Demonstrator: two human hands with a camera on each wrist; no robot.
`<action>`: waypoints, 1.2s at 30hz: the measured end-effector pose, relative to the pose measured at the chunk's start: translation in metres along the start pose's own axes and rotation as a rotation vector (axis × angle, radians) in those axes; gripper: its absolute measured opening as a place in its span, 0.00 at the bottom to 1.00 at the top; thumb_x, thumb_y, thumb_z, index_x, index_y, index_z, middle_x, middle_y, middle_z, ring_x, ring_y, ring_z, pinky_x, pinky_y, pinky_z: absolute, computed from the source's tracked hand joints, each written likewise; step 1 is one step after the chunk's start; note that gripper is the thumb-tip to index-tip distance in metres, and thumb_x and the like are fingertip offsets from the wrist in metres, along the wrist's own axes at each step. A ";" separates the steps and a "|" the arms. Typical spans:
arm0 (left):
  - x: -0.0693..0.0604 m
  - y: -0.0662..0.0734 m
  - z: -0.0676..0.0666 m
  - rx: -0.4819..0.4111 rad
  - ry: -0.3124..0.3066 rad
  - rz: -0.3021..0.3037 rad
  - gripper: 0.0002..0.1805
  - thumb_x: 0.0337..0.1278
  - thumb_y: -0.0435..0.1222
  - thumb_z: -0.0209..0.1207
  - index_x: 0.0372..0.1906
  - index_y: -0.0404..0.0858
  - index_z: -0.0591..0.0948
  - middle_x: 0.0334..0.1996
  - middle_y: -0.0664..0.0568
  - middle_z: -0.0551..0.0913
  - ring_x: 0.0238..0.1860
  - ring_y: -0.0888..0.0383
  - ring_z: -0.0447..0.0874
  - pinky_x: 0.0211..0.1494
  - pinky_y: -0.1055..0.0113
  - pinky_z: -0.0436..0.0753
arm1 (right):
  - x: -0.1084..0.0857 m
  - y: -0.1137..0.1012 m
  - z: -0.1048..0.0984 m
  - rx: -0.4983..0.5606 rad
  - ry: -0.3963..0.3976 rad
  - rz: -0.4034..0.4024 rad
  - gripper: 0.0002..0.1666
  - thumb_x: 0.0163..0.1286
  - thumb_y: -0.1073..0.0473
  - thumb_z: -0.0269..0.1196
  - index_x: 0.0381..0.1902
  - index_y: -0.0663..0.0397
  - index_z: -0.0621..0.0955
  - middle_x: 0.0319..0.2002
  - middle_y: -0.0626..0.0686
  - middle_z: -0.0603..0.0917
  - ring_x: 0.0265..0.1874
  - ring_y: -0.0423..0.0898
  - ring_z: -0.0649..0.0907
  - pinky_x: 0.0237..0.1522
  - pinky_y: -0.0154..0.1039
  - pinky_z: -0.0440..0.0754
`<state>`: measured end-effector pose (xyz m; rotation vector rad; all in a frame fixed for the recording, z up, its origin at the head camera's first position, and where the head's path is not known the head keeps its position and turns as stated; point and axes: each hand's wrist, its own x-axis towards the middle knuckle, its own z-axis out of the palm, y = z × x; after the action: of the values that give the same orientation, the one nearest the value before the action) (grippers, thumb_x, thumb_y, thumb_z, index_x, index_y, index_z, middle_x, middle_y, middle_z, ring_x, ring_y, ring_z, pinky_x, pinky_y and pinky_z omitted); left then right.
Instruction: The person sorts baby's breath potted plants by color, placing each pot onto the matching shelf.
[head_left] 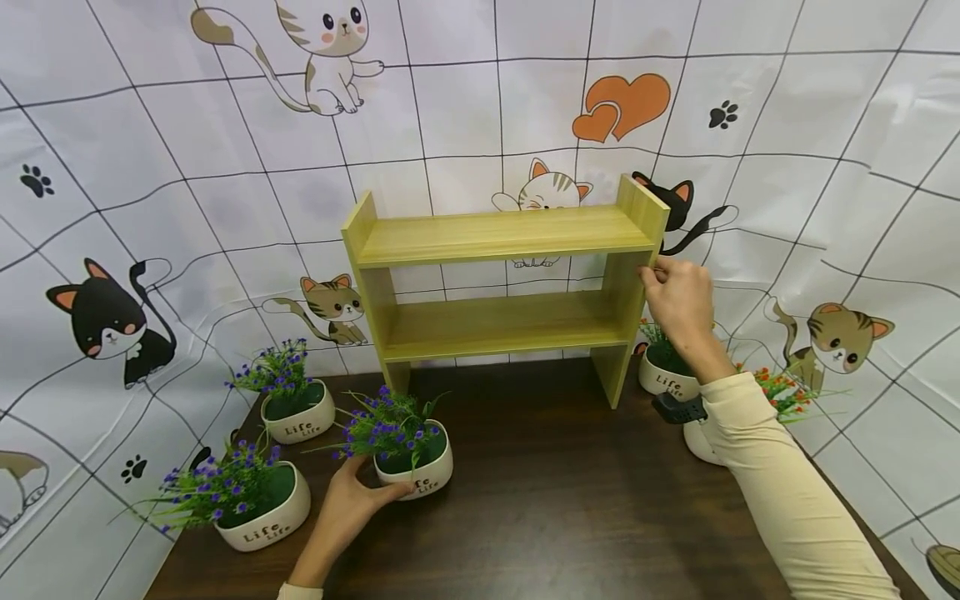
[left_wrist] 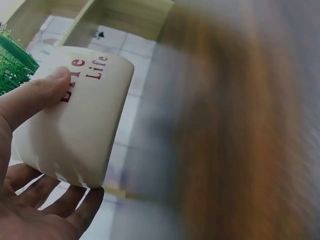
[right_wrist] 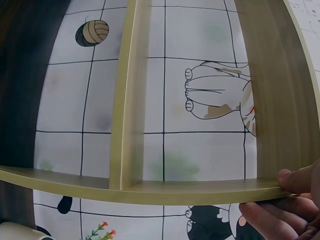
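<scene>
My left hand [head_left: 351, 500] holds a white oval pot [head_left: 441, 467] of purple flowers, lettered "Life". In the left wrist view the thumb lies across the front of this pot [left_wrist: 85, 120], and the other fingers curve round its far end. Whether its base touches the table cannot be told. A two-tier light wood shelf [head_left: 502, 237] stands upright against the wall. Near its upper board, my right hand [head_left: 682, 302] pinches the front edge of the right side panel. Close up in the right wrist view, thumb and fingers sit on either side of that panel [right_wrist: 200, 191].
Two more purple-flowered pots stand on the left, one farther back [head_left: 300, 421] and one nearer [head_left: 270, 521]. Beside the shelf's right side is an orange-flowered pot [head_left: 667, 379]; another orange-flowered plant [head_left: 783, 392] is partly behind the right forearm. All are on the dark wood table [head_left: 525, 500].
</scene>
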<state>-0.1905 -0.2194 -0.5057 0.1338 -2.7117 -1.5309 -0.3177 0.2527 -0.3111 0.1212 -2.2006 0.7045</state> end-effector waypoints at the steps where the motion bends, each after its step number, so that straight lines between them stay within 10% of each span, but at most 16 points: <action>1: 0.002 0.004 0.001 -0.015 0.000 0.013 0.57 0.44 0.55 0.83 0.75 0.29 0.72 0.74 0.31 0.74 0.78 0.31 0.67 0.76 0.32 0.69 | 0.000 0.000 0.000 -0.001 0.000 -0.002 0.13 0.74 0.66 0.66 0.46 0.72 0.90 0.30 0.67 0.91 0.30 0.66 0.91 0.29 0.54 0.82; 10: 0.014 0.038 0.017 -0.088 -0.002 0.142 0.52 0.43 0.49 0.85 0.74 0.34 0.76 0.73 0.36 0.77 0.77 0.36 0.70 0.77 0.34 0.69 | 0.002 -0.002 -0.004 0.016 -0.038 0.033 0.13 0.74 0.65 0.66 0.48 0.72 0.90 0.32 0.68 0.91 0.26 0.64 0.90 0.21 0.20 0.62; 22: 0.029 0.081 0.031 -0.179 -0.038 0.282 0.48 0.44 0.43 0.85 0.74 0.44 0.76 0.72 0.46 0.79 0.76 0.45 0.72 0.79 0.37 0.68 | 0.003 0.000 -0.008 0.033 -0.057 0.052 0.13 0.74 0.62 0.67 0.44 0.67 0.92 0.29 0.66 0.91 0.14 0.23 0.68 0.17 0.25 0.62; 32: 0.039 0.112 0.041 -0.197 -0.058 0.327 0.51 0.44 0.45 0.85 0.76 0.44 0.75 0.74 0.47 0.77 0.78 0.44 0.71 0.80 0.34 0.65 | 0.001 -0.003 -0.009 0.082 -0.086 0.110 0.15 0.77 0.60 0.66 0.51 0.68 0.90 0.40 0.67 0.92 0.35 0.63 0.92 0.21 0.22 0.65; 36: 0.043 0.127 0.044 -0.208 -0.067 0.346 0.51 0.44 0.45 0.85 0.76 0.44 0.74 0.73 0.46 0.78 0.77 0.43 0.71 0.80 0.35 0.65 | 0.001 -0.004 -0.010 0.099 -0.085 0.129 0.16 0.77 0.59 0.66 0.52 0.68 0.90 0.42 0.68 0.91 0.39 0.65 0.92 0.22 0.20 0.65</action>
<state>-0.2436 -0.1204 -0.4211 -0.3756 -2.4311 -1.7127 -0.3105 0.2549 -0.3039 0.0608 -2.2702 0.8949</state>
